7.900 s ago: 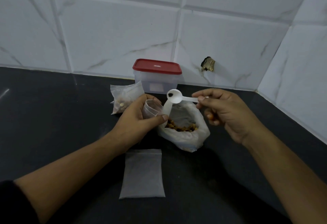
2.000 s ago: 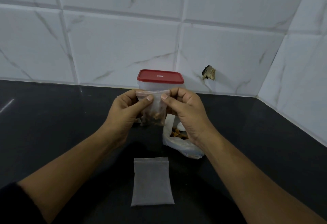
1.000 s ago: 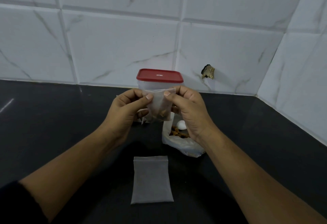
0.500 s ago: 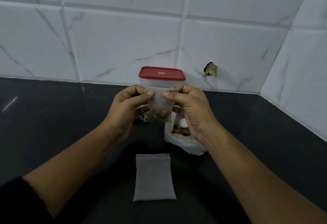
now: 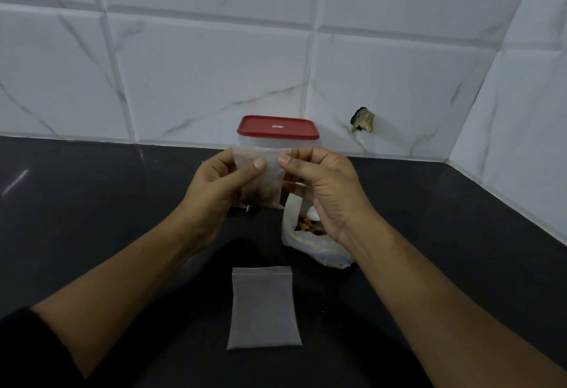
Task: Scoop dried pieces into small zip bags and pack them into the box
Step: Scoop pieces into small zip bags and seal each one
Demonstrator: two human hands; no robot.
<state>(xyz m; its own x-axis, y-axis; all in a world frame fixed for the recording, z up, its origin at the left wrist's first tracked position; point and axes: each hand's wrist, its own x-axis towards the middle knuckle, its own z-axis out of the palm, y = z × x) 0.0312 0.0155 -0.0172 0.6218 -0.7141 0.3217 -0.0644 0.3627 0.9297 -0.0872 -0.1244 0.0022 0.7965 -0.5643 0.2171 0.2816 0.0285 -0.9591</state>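
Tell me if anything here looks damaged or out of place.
The wall tile right of the box has a ragged, dark-edged hole chipped in it. The bag pinched by left hand and right hand looks fine.

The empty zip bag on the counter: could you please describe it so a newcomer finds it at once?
On the black counter, nearest the camera, lies a translucent plastic zip bag. Unlike the raised filled zip bag beyond, it is flat and empty.
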